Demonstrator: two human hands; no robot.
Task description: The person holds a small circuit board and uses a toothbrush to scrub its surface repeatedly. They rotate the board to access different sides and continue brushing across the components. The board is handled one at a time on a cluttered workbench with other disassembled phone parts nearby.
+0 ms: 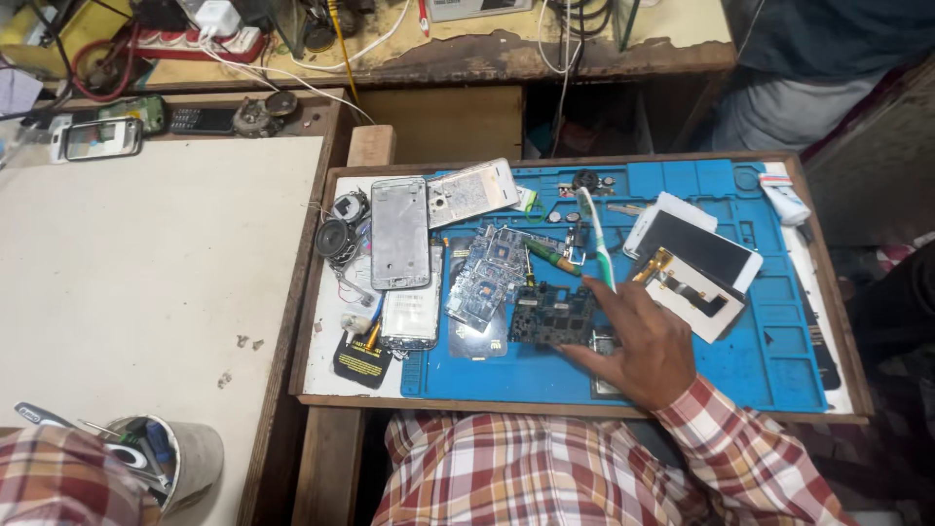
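From the head camera, the right hand (638, 346) is resting low on the blue work mat (779, 341), fingers spread and pressing down, while a white-and-green toothbrush (594, 234) is standing up from between its fingers, bristle end pointing away from the person (probably being kept ready as a cleaning brush). The fingertips are touching the dark circuit board (553, 314), which is lying flat on the mat just left of the hand, seemingly pinned so it cannot slide. A bluish circuit board (484, 273) is lying just beside it, and a silver phone frame (399, 232) is sitting further left, near a small round speaker (335, 238). A white phone with a dark screen (693, 248) is lying right of the toothbrush, on top of other flat parts. The left hand is not showing; only a plaid sleeve (58, 477) is appearing at the lower left, beside a cup of tools (161, 458).
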